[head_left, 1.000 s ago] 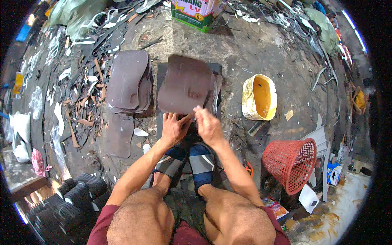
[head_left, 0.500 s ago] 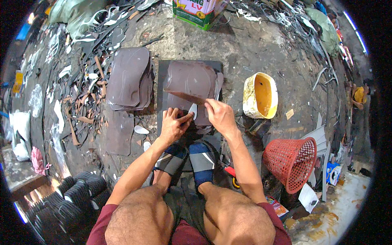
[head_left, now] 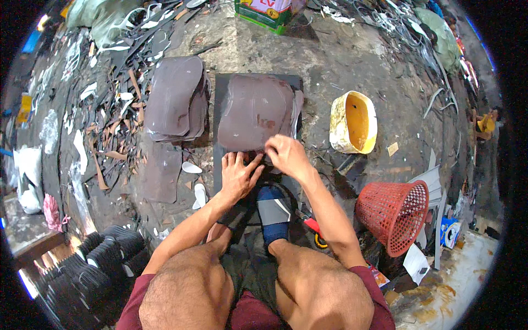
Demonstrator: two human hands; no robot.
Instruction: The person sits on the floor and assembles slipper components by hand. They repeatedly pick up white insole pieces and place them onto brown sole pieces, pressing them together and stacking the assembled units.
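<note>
A stack of brown sheets, with curved outlines and pale marks on top, lies in front of my feet on a dark square board. My left hand rests at the stack's near edge, its fingers apart and fingertips pressing down. At the near right corner, my right hand has its fingers curled together on the edge of the brown sheet; the fingertips are partly hidden. White oval pieces lie on the ground beside my left forearm.
Another brown stack lies to the left, near scattered scraps. A yellow-stained cut-open tub stands right, with a red perforated basket nearer me. A green-and-white tin is at the far edge. Black soles are piled lower left.
The brown strip that stuck out left from my right hand is no longer seen; the top sheet lies flat. The white piece by my left fingers is gone from there. My right hand has moved nearer.
</note>
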